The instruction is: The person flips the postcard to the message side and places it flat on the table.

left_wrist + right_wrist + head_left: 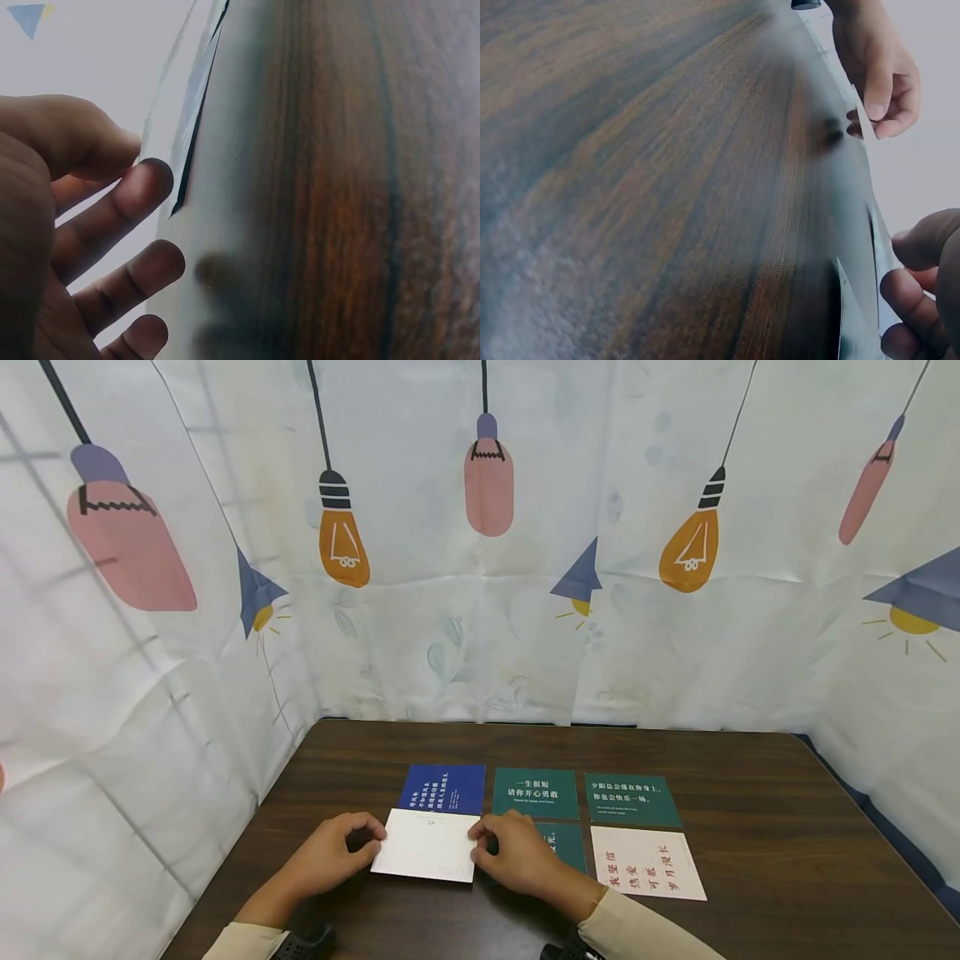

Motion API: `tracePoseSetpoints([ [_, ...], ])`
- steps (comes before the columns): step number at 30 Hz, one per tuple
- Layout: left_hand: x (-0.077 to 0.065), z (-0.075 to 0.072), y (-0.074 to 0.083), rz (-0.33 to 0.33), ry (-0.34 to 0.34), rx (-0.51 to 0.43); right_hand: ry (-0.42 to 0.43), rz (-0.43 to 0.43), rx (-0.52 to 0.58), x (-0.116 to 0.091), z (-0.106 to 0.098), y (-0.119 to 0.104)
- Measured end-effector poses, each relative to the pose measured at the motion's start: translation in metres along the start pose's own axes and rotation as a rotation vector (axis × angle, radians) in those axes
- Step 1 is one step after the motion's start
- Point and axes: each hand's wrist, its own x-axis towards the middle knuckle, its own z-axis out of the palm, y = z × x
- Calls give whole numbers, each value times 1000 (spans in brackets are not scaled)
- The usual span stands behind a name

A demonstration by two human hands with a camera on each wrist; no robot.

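A white card (426, 845) with small faint print faces up between the two hands in the head view. My left hand (333, 852) pinches its left edge between thumb and fingers, and my right hand (517, 856) pinches the right edge. The right wrist view shows the card edge-on, just over the tabletop, with both hands at it. Its far edge overlaps the lower part of a blue card (446, 787) with white writing. Behind the right hand lies a dark green card (566, 847), its left part hidden.
Two more green cards with white writing, one in the middle (536, 793) and one to the right (630, 799), lie in the back row. A pale pink card (648, 862) with red writing lies in front. A lamp-patterned curtain (480, 635) encloses the dark wooden table (787, 827).
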Motion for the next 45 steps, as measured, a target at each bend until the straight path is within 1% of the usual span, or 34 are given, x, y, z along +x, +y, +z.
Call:
tracePoseSetpoints([
  [7, 1, 0, 2, 6, -34, 36, 4, 2, -23, 0, 3, -1],
  [13, 0, 1, 3, 63, -9, 108, -14, 8, -64, 1, 4, -2],
  [19, 1, 3, 2, 76, 6, 175, -15, -17, -115, 2, 4, -3],
  [24, 2, 3, 3, 76, 13, 186, -15, -25, -150, 3, 5, -4],
  [30, 2, 3, 4, 54, 14, 209, -19, -28, -182, 2, 6, -5],
  [37, 2, 5, 1, 98, 44, 258, -22, -41, -219, 2, 6, -7],
  [45, 3, 6, 1, 79, 40, 258, -4, -59, -239, 2, 7, -6],
])
